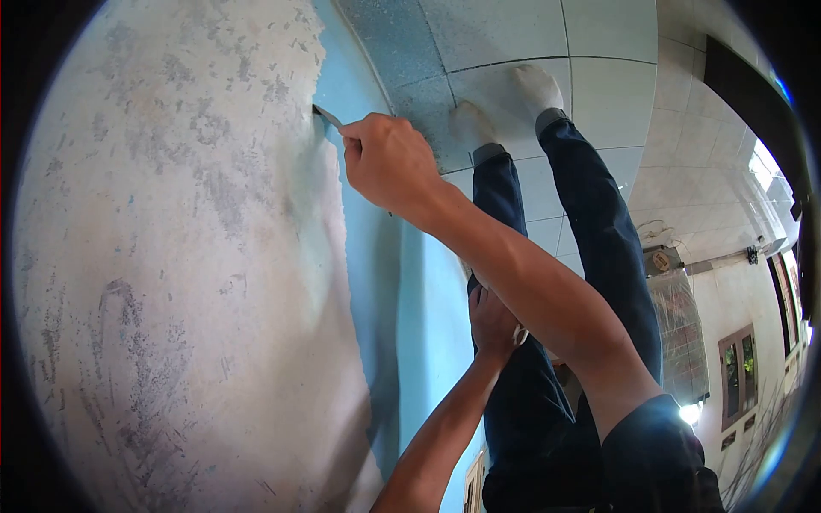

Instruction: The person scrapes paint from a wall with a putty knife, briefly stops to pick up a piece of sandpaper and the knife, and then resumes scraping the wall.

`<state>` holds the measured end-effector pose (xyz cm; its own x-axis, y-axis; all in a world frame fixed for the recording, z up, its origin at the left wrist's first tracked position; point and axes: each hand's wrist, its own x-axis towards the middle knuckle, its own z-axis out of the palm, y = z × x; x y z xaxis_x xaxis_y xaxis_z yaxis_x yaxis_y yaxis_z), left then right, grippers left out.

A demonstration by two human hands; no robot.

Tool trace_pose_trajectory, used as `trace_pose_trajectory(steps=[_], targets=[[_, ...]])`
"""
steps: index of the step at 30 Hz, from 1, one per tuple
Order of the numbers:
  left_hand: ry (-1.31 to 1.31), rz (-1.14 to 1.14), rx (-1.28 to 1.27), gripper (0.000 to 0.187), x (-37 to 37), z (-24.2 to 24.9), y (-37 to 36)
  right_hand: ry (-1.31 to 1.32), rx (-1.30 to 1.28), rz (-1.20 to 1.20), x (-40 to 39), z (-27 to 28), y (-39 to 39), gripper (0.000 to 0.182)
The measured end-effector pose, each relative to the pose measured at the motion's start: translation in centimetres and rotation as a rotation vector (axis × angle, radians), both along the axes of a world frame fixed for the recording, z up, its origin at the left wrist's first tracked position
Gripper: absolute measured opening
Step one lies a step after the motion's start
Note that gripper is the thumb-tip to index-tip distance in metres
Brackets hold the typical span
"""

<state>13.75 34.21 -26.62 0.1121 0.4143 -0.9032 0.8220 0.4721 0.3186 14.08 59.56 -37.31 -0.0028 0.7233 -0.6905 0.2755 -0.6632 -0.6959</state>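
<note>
My right hand (389, 158) is closed in a fist around the handle of a scraper (328, 118). The handle is hidden in the fist and only the thin metal blade shows. The blade tip touches the wall where blue paint (338, 94) meets the bare, whitish, grey-blotched surface (197, 214). My left hand (494, 321) lies on the dark trousers at the thigh, with a band at its wrist. My right forearm crosses in front of it and covers part of its fingers, though those that show lie flat.
The wall's blue strip has a ragged edge. My legs (590, 205) and feet (539, 90) are on a pale tiled floor (611, 103). At the right are a plastic-wrapped stack (680, 325), a window (737, 376) and a dark beam-like edge (753, 111).
</note>
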Motion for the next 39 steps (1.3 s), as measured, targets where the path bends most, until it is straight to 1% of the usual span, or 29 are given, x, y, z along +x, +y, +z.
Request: trace_pose_trajectory(steps=[2, 4, 7, 10, 13, 16, 19, 22, 23, 24, 26, 28, 30, 32, 34, 37, 39], targets=[[-0.016, 0.053, 0.028, 0.055, 0.2, 0.0, 0.0, 0.015, 0.016, 0.011, 0.3, 0.5, -0.3, 0.022], [-0.044, 0.022, 0.151, 0.056, 0.2, -0.2, 0.0, 0.028, 0.056, 0.013, 0.6, 1.8, -1.2, 0.022], [0.024, -0.155, 0.035, 0.058, 0.3, -0.1, 0.0, 0.023, -0.017, -0.002, 0.4, 0.1, 0.2, 0.021], [0.010, -0.272, 0.028, 0.058, 0.1, -0.5, -0.6, 0.049, -0.030, 0.001, 0.6, -0.2, 0.5, 0.021], [-0.048, -0.085, 0.131, 0.059, 0.1, -0.1, -0.3, 0.030, 0.044, 0.050, 0.8, 1.5, -1.2, 0.023], [-0.012, -0.075, 0.056, 0.060, 0.1, -0.3, -0.6, 0.005, -0.017, -0.031, 0.3, 0.1, -0.4, 0.023], [0.010, 0.014, 0.008, 0.060, 0.3, -0.1, -0.6, 0.035, -0.046, -0.057, 0.3, -0.6, 0.3, 0.022], [-0.007, 0.078, 0.012, 0.060, 0.2, -0.1, -0.2, 0.048, 0.035, 0.002, 0.6, 1.1, -1.4, 0.022], [-0.011, 0.083, 0.012, 0.060, 0.2, -0.2, -0.2, 0.030, 0.038, -0.025, 0.5, 0.9, -1.3, 0.022], [-0.009, 0.064, -0.001, 0.060, 0.1, -0.3, -0.3, 0.011, 0.036, -0.053, 0.3, 0.5, -1.2, 0.022], [0.002, -0.045, -0.033, 0.061, 0.1, -0.1, -0.5, 0.003, 0.003, -0.082, 0.1, -0.4, -1.0, 0.022], [0.020, -0.226, -0.058, 0.063, 0.2, -0.1, 0.0, 0.027, -0.049, -0.086, 0.2, -1.2, -0.2, 0.021], [0.000, -0.066, 0.028, 0.061, 0.3, -0.1, 0.0, 0.029, -0.003, -0.068, 0.2, -0.2, -1.1, 0.021], [-0.016, 0.005, 0.062, 0.059, 0.3, -0.3, -0.1, 0.012, 0.024, -0.060, 0.1, 0.0, -1.4, 0.022], [-0.010, -0.055, 0.014, 0.058, 0.3, -0.1, 0.2, -0.024, 0.020, -0.065, -0.2, -0.4, -1.5, 0.022], [0.044, -0.268, -0.110, 0.057, 0.6, 0.2, 1.2, -0.006, -0.158, -0.062, -0.2, -3.0, 0.6, 0.022], [-0.003, -0.220, 0.042, 0.055, -0.1, -0.3, -0.1, 0.004, -0.070, -0.089, -0.4, -2.3, -0.1, 0.022]])
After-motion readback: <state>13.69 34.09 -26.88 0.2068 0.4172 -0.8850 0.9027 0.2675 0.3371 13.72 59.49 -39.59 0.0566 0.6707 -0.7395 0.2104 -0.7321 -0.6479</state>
